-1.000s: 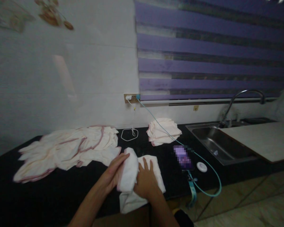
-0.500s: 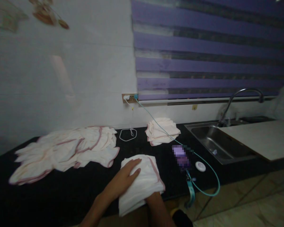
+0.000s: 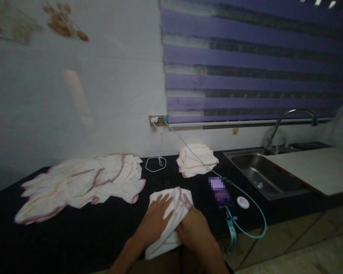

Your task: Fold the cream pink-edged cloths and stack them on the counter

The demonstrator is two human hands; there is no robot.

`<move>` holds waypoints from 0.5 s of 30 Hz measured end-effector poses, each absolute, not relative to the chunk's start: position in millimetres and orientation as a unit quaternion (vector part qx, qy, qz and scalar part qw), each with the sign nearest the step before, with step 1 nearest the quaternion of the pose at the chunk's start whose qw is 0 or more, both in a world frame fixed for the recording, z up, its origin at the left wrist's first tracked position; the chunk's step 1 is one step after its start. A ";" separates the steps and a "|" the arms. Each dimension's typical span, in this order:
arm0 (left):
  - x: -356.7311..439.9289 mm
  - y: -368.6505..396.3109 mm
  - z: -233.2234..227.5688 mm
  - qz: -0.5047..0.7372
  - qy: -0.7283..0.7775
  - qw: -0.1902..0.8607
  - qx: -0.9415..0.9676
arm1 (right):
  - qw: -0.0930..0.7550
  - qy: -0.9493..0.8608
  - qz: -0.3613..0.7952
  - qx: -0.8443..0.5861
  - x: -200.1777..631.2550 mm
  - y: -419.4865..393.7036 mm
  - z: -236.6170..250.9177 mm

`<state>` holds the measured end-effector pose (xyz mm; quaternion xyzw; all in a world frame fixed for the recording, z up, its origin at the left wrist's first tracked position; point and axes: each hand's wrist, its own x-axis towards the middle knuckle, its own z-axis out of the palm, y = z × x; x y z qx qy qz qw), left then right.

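At lower centre of the frame, your left hand (image 3: 157,217) lies flat and open on the cloth (image 3: 171,213) on the counter (image 3: 74,232); your right hand (image 3: 193,228) presses its right edge, fingers hidden. It looks light, limp, unbreakable: take it by the pink-trimmed corners. Right of centre, the sink (image 3: 263,173) holds one small pale thing.

Left hand (image 3: 157,217) flat on a folded white cloth (image 3: 171,213) with pink edging, fingers spread. Right hand (image 3: 193,228) pressed against the cloth's right edge, partly tucked under it (grip not clear). Cloth lying at the front of the black surface (image 3: 74,236). Heap of unfolded cloths (image 3: 82,180) to the left, folded stack (image 3: 196,159) behind, phone (image 3: 219,190) on a teal cable (image 3: 246,213) just right. Steel sink (image 3: 263,173) further right.
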<state>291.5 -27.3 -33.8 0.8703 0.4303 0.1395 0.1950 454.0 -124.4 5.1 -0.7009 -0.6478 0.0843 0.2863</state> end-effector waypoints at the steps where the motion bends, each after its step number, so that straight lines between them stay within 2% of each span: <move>1: 294.9 -32.0 -35.4 0.125 0.432 0.157 0.879 | 0.261 -0.650 0.087 -0.709 458.5 -131.1 12.4; 3: 301.8 -40.8 -39.1 0.105 0.443 0.090 0.886 | 0.246 -0.638 0.081 -0.725 464.0 -140.1 28.8; 4: 304.4 -44.1 -41.5 0.101 0.450 0.062 0.885 | 0.267 -0.627 0.069 -0.729 463.9 -141.5 36.3; 7: 306.7 -48.5 -51.3 0.107 0.452 -0.008 0.886 | 0.383 -0.610 0.033 -0.693 449.5 -133.2 46.9; 9: 304.4 -48.3 -59.3 0.118 0.430 -0.043 0.894 | 0.429 -0.618 0.030 -0.658 430.4 -121.6 41.3; 15: 302.2 -49.9 -76.8 0.172 0.417 -0.144 0.881 | 0.403 -0.678 0.055 -0.613 387.3 -98.0 -3.6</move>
